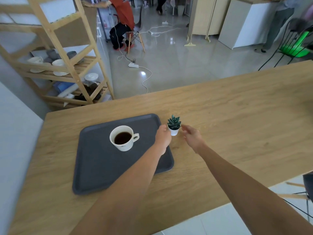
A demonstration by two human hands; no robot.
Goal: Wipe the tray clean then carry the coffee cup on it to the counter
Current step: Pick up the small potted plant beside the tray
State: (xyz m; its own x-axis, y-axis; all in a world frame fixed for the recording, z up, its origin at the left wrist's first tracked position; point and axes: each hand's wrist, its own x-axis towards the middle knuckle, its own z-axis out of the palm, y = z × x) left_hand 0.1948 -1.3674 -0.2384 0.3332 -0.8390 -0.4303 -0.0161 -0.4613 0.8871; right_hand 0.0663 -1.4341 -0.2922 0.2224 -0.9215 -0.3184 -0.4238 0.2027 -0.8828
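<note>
Left hand (163, 137) over the right edge of the grey tray (94, 168), grip unclear from this angle. Right hand (192, 135) loosely open, holding nothing. Between the two hands, touching or nearly touching the left: small potted succulent (174, 125) on the wooden table (237, 124). Left of both hands, upright on the tray: full coffee cup (123, 138), handle toward the left hand.
</note>
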